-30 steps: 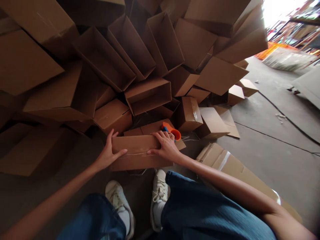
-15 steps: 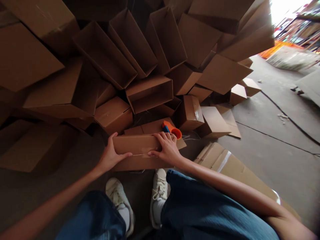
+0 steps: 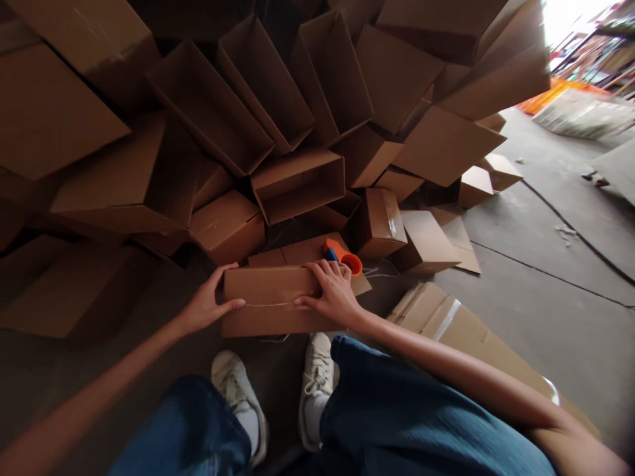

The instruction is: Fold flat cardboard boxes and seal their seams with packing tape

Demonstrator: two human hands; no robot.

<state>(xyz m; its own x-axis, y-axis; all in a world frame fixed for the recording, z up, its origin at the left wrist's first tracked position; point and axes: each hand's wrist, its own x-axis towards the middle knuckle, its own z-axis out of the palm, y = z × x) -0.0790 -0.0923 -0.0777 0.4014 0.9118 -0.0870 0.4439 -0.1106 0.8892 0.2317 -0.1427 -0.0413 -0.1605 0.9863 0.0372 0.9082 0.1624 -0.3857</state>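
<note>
A low cardboard box (image 3: 278,318) is in front of my shoes, with a seam running lengthwise along the side facing me. My left hand (image 3: 211,304) is at its left end, thumb over the seam and fingertips at the far corner. Toward the right end, my right hand (image 3: 336,291) grips the box, fingers over the far edge and thumb by the seam. Just beyond my right fingers, an orange and blue tape dispenser (image 3: 350,262) lies on a flat cardboard piece (image 3: 297,250). The underside of the box is hidden.
Open and closed cardboard boxes (image 3: 297,185) are heaped across the far side and left. A bundle of flattened cartons (image 3: 461,334) with white strapping lies right of my legs. A dark cable (image 3: 546,266) runs over the concrete floor at right.
My left hand has shifted left along the box, so its thumb covers less of the seam. My right hand and the box have stayed nearly still.
</note>
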